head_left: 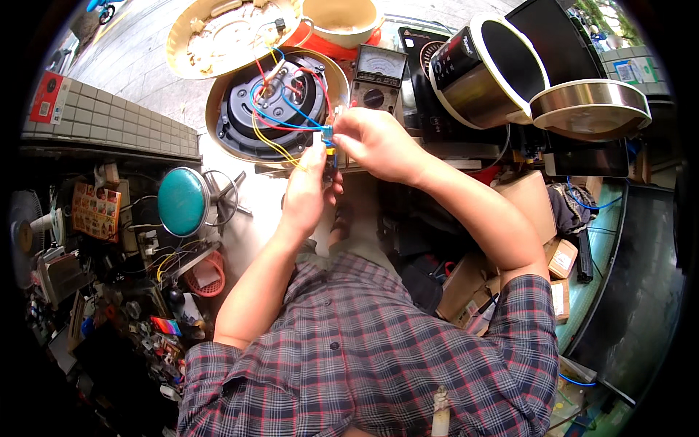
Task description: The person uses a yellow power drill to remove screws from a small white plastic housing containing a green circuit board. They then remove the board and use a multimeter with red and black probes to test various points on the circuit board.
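My left hand [307,188] is closed around a small circuit board [329,151] with a white connector, a blue part and a yellow part on it. From above, the fingers of my right hand [382,142] pinch at the board's upper end, by the blue wires [291,125]; the exact piece between the fingertips is hidden. Red, blue and yellow wires run from the board to the opened base of a cooker [240,109], a dark round body with metal parts in a cream shell. A cream bottom cover [191,54] lies beyond it, with a wire leading onto it.
An analog multimeter [380,67] stands right of the cooker base, before an induction hob [415,51]. A steel cooker body [477,87] and a round lid [590,109] lie at the right. A green stool [182,202] stands left, near a tiled low wall [124,116]. Cardboard boxes [528,204] sit lower right.
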### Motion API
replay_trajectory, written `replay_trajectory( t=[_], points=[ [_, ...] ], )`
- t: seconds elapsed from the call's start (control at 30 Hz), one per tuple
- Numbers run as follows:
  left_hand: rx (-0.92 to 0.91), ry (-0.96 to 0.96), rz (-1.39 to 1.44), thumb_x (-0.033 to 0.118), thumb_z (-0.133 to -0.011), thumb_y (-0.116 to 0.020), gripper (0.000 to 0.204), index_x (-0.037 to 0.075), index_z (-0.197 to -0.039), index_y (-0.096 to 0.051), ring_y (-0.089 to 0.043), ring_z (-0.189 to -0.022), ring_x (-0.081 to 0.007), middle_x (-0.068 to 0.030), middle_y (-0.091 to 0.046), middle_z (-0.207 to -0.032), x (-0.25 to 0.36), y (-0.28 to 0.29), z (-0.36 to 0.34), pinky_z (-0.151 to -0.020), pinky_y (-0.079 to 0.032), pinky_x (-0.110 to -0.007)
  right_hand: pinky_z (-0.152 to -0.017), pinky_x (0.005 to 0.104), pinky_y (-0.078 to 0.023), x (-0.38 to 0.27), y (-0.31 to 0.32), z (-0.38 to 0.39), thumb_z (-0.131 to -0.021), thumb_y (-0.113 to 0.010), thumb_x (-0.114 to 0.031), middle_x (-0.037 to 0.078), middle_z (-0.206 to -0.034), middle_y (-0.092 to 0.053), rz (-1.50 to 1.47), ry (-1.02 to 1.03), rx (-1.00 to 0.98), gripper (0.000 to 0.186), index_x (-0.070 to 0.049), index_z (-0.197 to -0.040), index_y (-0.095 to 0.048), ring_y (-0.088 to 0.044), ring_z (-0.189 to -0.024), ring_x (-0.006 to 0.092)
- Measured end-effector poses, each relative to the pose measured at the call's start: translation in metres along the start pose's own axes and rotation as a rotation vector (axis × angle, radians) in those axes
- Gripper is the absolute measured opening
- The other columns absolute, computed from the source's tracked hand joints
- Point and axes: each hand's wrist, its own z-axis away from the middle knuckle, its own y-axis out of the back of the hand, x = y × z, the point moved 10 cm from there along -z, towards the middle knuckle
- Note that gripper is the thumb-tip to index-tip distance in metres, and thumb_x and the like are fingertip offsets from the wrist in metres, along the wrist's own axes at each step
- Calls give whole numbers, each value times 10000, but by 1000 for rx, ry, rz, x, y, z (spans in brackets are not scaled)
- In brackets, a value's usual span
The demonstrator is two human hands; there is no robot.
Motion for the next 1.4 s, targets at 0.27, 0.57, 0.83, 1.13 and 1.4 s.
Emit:
replay_trajectory(
  t=[0.27,0.57,0.83,1.13,1.4],
  points=[
    [-91,224,163,491,-1096,-425,442,112,-1232,-607,-687,-746,-170,-87,-699,-913,-11,4,-4,-585,-501,-266,-807,391,-568,-33,-3,13,-887,-705,-58,127,-1003,-669,378,502,-11,171,-18,-1046,-658,-674,-926,334],
    [-335,162,683,422,-1130,-320,503,54,-1342,-589,-714,-968,-304,-185,-688,-1190,-21,-3,1,-910,-591,-532,-958,442,-512,73,15,77,-907,-756,-248,156,-1208,-632,513,-169,336,479,-33,-1304,-598,-613,-1119,351],
    [-377,134,722,475,-1115,-336,579,19,-1420,-522,-738,-902,-293,-160,-691,-1124,-8,-16,1,-874,-615,-524,-944,463,-535,139,-25,93,-868,-773,-331,176,-1243,-613,700,-377,99,698,-31,-1436,-501,-634,-1091,378],
    [-251,77,398,517,-1106,-377,531,64,-1298,-576,-718,-781,-187,-93,-698,-973,-8,-6,-8,-644,-606,-309,-754,359,-593,147,-39,164,-996,-629,-205,109,-1048,-631,-663,-688,21,450,-41,-1397,-509,-688,-887,208],
    [-222,44,359,397,-1088,-386,480,17,-1318,-567,-717,-961,-269,-183,-693,-1166,-9,2,-8,-791,-632,-407,-783,359,-622,92,-45,313,-1004,-653,-182,132,-1216,-615,-1258,-917,-28,556,-65,-1496,-421,-702,-1001,242]
  ],
)
